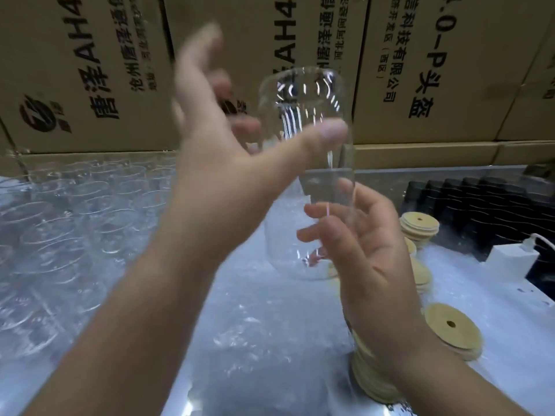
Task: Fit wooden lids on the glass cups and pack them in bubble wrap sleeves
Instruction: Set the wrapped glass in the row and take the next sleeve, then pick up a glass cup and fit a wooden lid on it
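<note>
Glass cup (pixel 303 121), lidless, held above the bench, probably for lidding. Right hand (pixel 369 253) curls round its lower half. Left hand (pixel 216 151) has its thumb on the upper wall; its fingers are blurred, so grip cannot be told. Wooden lids (pixel 450 325) stacked by the right wrist, apparently unobstructed. Spare glass cups (pixel 75 220) ranked left, on bubble wrap sheeting (pixel 255 325). Cardboard cartons (pixel 90 70) behind.

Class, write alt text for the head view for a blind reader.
Two hands hold up a clear glass cup: the right hand grips its lower part, the blurred left hand lays its thumb across it. Wooden lids lie at right, more glass cups at left, cardboard boxes behind.
</note>
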